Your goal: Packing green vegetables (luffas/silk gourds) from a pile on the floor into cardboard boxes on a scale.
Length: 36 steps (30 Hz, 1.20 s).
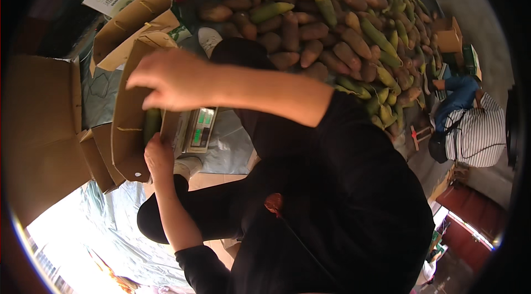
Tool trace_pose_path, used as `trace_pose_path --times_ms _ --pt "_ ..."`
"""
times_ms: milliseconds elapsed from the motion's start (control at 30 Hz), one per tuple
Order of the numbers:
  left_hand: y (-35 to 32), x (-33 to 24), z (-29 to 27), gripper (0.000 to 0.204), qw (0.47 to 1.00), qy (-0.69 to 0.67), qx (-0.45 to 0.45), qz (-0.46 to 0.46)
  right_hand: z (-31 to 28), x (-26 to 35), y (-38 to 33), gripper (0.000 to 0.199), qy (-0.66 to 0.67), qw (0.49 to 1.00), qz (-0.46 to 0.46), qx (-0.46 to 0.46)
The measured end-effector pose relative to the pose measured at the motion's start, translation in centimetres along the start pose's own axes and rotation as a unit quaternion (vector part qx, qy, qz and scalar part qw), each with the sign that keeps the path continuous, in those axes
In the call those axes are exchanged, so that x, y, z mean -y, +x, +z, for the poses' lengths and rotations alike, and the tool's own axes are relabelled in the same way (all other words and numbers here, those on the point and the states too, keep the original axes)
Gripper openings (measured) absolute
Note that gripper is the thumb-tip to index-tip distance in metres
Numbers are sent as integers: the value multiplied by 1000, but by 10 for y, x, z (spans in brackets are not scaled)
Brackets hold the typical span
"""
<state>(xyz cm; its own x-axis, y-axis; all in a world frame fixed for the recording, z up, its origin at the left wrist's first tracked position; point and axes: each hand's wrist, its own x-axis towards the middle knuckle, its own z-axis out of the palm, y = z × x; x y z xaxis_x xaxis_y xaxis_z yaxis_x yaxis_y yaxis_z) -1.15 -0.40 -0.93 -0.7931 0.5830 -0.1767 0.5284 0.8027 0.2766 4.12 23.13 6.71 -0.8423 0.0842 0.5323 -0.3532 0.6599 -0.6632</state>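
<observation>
Mangoes are the work here, and one green mango [151, 122] sits inside an open cardboard box [128, 128] at the left of my view, just beside a small digital scale [200, 126]. My right hand [166, 78] reaches across from the right and hangs over the mouth of the box, fingers curled downward above the fruit; I cannot tell whether they grip it or have just let it go. My left hand [159, 153] comes up from below and rests against the lower edge of the box, seemingly steadying it, though its fingers are hidden behind the cardboard.

Only that one fruit shows inside the box, so I judge the filling to be at an early stage, though much of the interior is out of sight. A very large heap of mangoes [332, 34], brownish and green, lies beyond my knees, so most of the work appears to be left. More flattened and folded boxes [130, 17] lie near the top left. At the far right another person in a striped shirt [478, 134] crouches by the heap.
</observation>
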Motion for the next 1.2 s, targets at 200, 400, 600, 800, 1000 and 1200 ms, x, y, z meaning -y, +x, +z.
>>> trace_pose_path --times_ms 200,400,600,800,1000,1200 --pt "-3 -2 -4 19 1000 -10 7 7 -131 -84 -115 30 -100 933 340 -62" --pt "-2 -6 -4 21 1000 -6 -2 10 -162 -151 -327 22 -214 852 478 -9" --pt "1 -18 -4 26 999 -26 40 -25 -119 -145 -477 24 -249 720 634 129" --pt "-3 -10 2 20 999 -34 -9 3 -101 -121 -497 34 -219 642 717 162" --pt "-1 0 6 21 999 -40 -11 4 -124 -112 -512 53 -242 516 804 171" --pt "-1 1 8 20 999 -41 -27 25 -117 -110 -522 58 -251 514 789 223"
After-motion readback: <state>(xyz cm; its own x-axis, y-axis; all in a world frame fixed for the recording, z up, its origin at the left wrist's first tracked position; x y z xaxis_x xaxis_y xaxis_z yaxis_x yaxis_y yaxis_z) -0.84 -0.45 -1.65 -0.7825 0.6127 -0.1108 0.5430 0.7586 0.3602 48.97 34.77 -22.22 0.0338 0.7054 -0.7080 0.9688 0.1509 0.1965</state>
